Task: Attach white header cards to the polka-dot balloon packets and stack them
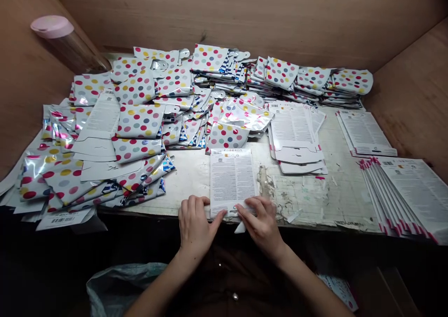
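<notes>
Plywood walls box in a worn, peeling white tabletop, heaped well beyond the fingers with glossy white polka-dot foil packets. Directly under the fingers, a white printed rectangular card lies flat at the tabletop's near edge. The left hand has its thumb at the card's lower corner, though any grip there is hard to judge. The right hand's fingers are bent, holding the bottom edge. Stacks of folded white printed cards sit off to the right of the fingers.
</notes>
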### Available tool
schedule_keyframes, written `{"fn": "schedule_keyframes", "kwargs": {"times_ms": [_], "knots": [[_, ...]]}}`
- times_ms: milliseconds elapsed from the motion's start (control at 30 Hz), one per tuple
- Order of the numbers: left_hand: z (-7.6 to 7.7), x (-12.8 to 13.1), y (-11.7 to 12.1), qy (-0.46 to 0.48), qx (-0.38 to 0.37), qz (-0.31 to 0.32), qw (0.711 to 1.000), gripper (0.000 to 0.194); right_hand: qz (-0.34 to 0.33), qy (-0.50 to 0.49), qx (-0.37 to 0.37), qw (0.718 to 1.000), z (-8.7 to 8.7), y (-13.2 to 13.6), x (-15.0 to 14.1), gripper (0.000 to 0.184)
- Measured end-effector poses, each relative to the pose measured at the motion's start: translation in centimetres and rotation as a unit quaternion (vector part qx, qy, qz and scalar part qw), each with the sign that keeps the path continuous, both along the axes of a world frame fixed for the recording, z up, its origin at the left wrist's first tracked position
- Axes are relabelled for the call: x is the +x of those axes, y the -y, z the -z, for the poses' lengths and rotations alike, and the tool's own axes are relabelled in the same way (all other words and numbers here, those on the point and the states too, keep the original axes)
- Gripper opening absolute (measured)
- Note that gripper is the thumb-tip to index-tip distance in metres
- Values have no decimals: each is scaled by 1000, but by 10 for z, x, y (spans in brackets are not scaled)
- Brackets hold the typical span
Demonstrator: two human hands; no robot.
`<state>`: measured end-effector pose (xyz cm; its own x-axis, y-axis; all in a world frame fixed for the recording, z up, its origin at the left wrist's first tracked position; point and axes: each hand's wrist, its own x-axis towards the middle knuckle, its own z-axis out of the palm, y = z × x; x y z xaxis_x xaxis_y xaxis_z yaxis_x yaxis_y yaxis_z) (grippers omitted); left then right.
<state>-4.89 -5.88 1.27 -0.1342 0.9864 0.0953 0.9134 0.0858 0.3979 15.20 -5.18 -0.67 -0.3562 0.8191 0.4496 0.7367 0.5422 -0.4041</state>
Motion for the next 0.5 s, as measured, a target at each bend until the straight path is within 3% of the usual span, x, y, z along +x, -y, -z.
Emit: {"fn": "schedule_keyframes", "kwargs": {"times_ms": [67, 133, 167, 233, 300, 333, 367, 400, 433, 500], "knots": [[-6, -1, -4, 66, -31, 1, 997, 31, -2, 50, 22, 999, -2, 5, -3, 28], [-17, 0, -7, 211, -97, 8, 973, 35, -7, 69, 36, 997, -7, 8, -9, 32], [-24, 2, -7, 304, -140, 11, 942, 36, -11, 68, 48, 996, -11, 9, -12, 34], [-40, 8, -6, 474, -224, 13, 851, 33, -20, 54, 86, 995, -25, 8, -15, 38], [-54, 12, -6, 578, -272, 29, 769, 35, -32, 36, 126, 991, -44, 5, -9, 42], [-59, 13, -8, 606, -270, 48, 746, 39, -38, 28, 143, 989, -55, 2, 0, 45], [-62, 12, -12, 619, -250, 71, 741, 41, -38, 19, 165, 985, -66, -3, 14, 46], [-63, 11, -18, 615, -211, 91, 754, 42, -20, 13, 192, 981, -75, -10, 33, 47], [-61, 9, -28, 588, -162, 101, 786, 43, 20, 13, 222, 975, -83, -19, 59, 47], [-53, 3, -52, 466, -56, 84, 879, 44, 165, 35, 267, 949, -91, -49, 123, 42]]}}
